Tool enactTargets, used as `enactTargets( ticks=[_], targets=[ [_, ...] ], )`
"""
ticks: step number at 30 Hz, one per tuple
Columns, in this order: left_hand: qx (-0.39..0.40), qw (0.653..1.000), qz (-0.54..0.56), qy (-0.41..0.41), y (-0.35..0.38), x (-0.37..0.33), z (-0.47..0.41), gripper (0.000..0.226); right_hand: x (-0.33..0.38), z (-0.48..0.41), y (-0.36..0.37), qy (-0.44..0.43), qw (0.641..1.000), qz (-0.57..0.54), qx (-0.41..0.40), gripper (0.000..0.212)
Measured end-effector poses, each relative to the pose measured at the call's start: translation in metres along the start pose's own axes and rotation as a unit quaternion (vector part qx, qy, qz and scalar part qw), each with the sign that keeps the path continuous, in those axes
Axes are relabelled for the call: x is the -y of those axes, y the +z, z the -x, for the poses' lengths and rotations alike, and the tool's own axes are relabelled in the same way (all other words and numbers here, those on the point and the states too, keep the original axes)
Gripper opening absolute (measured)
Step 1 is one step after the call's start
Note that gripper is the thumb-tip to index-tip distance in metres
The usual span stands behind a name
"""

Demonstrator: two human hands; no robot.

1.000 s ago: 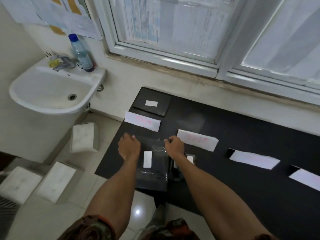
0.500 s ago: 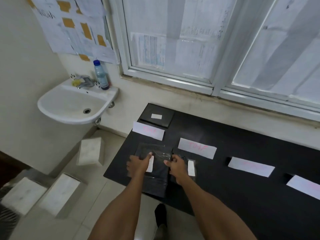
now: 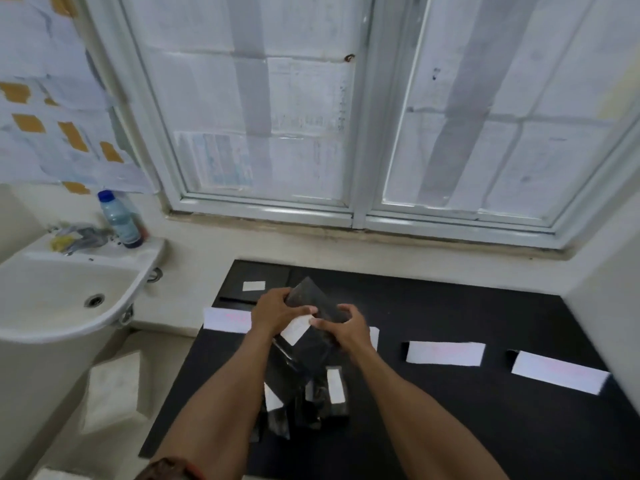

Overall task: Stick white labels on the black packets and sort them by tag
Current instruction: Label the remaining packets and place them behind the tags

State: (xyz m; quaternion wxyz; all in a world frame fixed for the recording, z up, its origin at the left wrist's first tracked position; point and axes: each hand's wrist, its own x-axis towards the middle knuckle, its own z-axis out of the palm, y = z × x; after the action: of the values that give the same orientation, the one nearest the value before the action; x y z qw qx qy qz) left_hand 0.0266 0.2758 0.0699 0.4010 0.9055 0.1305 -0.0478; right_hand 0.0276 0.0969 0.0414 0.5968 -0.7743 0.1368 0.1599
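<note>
A black packet [image 3: 313, 303] with a white label [image 3: 295, 329] is lifted and tilted above the black table [image 3: 450, 427]. My left hand [image 3: 273, 311] grips its left edge and my right hand [image 3: 341, 325] grips its right side. Beneath my forearms lie more black packets [image 3: 311, 403], two showing white labels [image 3: 336, 386]. A labelled black packet [image 3: 254, 284] lies flat at the table's far left corner. White paper tags lie in a row: one at the left [image 3: 227, 320], one [image 3: 445, 353] right of my hands, another [image 3: 559, 372] further right.
A white sink [image 3: 62, 299] with a tap and a plastic bottle [image 3: 121, 220] stands left of the table. White blocks [image 3: 114, 389] sit on the floor below. A paper-covered window [image 3: 346, 116] rises behind the table; a wall closes in at the right.
Both hands have raised the packet off the table and tilted it up; before, it lay flat under them. The camera has tipped upward.
</note>
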Motion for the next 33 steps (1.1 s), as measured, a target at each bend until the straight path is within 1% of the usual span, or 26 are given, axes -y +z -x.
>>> enactTargets(
  ticks=[3, 4, 6, 8, 10, 12, 14, 16, 18, 20, 21, 23, 24, 25, 27, 28, 29, 30, 31, 33],
  targets=[
    [0.022, 0.997, -0.051, 0.055, 0.014, -0.029, -0.035, 0.045, 0.009, -0.018, -0.018, 0.012, 0.999, 0.012, -0.032, 0.054],
    [0.037, 0.995, -0.057, 0.068, 0.019, -0.036, -0.045, 0.045, 0.010, -0.025, -0.024, 0.018, 0.999, 0.004, -0.043, 0.049],
    [0.079, 0.991, -0.063, 0.088, 0.028, -0.051, -0.074, 0.053, 0.014, -0.048, -0.035, 0.039, 0.996, -0.030, -0.068, 0.045],
    [0.125, 0.985, -0.069, 0.094, 0.031, -0.058, -0.095, 0.069, 0.014, -0.064, -0.041, 0.056, 0.991, -0.077, -0.099, 0.047],
    [0.148, 0.981, -0.111, 0.059, 0.031, -0.060, -0.115, 0.079, 0.010, -0.082, -0.047, 0.091, 0.976, -0.139, -0.143, 0.057],
    [0.117, 0.983, -0.139, -0.002, 0.035, -0.056, -0.132, 0.079, 0.006, -0.097, -0.051, 0.113, 0.961, -0.182, -0.176, 0.052],
    [0.079, 0.991, -0.102, -0.039, 0.045, -0.052, -0.146, 0.083, 0.004, -0.109, -0.052, 0.132, 0.950, -0.206, -0.194, 0.043],
    [0.078, 0.995, -0.032, -0.061, 0.058, -0.051, -0.158, 0.087, -0.001, -0.124, -0.049, 0.153, 0.940, -0.225, -0.206, 0.042],
    [0.080, 0.994, 0.011, -0.070, 0.071, -0.051, -0.166, 0.082, -0.006, -0.137, -0.046, 0.177, 0.930, -0.243, -0.210, 0.036],
    [0.065, 0.995, 0.034, -0.068, 0.084, -0.049, -0.177, 0.073, -0.010, -0.149, -0.045, 0.208, 0.918, -0.266, -0.207, 0.028],
    [0.062, 0.994, 0.043, -0.075, 0.089, -0.047, -0.183, 0.073, -0.011, -0.155, -0.046, 0.222, 0.913, -0.273, -0.205, 0.026],
    [0.075, 0.988, 0.062, -0.121, 0.097, -0.042, -0.192, 0.073, -0.015, -0.167, -0.048, 0.239, 0.908, -0.282, -0.196, 0.025],
    [0.087, 0.982, 0.066, -0.152, 0.100, -0.039, -0.195, 0.068, -0.018, -0.174, -0.048, 0.241, 0.909, -0.281, -0.191, 0.024],
    [0.101, 0.976, 0.067, -0.180, 0.103, -0.032, -0.199, 0.057, -0.020, -0.181, -0.046, 0.243, 0.912, -0.273, -0.186, 0.024],
    [0.119, 0.970, 0.074, -0.199, 0.109, -0.018, -0.203, 0.040, -0.024, -0.197, -0.042, 0.244, 0.925, -0.231, -0.177, 0.026],
    [0.130, 0.967, 0.080, -0.204, 0.111, -0.011, -0.205, 0.037, -0.024, -0.204, -0.041, 0.245, 0.933, -0.205, -0.168, 0.027],
    [0.141, 0.964, 0.093, -0.208, 0.113, -0.005, -0.205, 0.041, -0.024, -0.210, -0.039, 0.245, 0.941, -0.174, -0.155, 0.028],
    [0.150, 0.960, 0.109, -0.212, 0.118, 0.003, -0.208, 0.049, -0.023, -0.216, -0.038, 0.242, 0.950, -0.132, -0.145, 0.028],
    [0.152, 0.956, 0.124, -0.217, 0.122, 0.010, -0.211, 0.058, -0.020, -0.219, -0.037, 0.236, 0.958, -0.086, -0.139, 0.027],
    [0.151, 0.946, 0.177, -0.225, 0.126, 0.020, -0.215, 0.068, -0.017, -0.224, -0.036, 0.217, 0.966, 0.003, -0.137, 0.026]
  ],
)
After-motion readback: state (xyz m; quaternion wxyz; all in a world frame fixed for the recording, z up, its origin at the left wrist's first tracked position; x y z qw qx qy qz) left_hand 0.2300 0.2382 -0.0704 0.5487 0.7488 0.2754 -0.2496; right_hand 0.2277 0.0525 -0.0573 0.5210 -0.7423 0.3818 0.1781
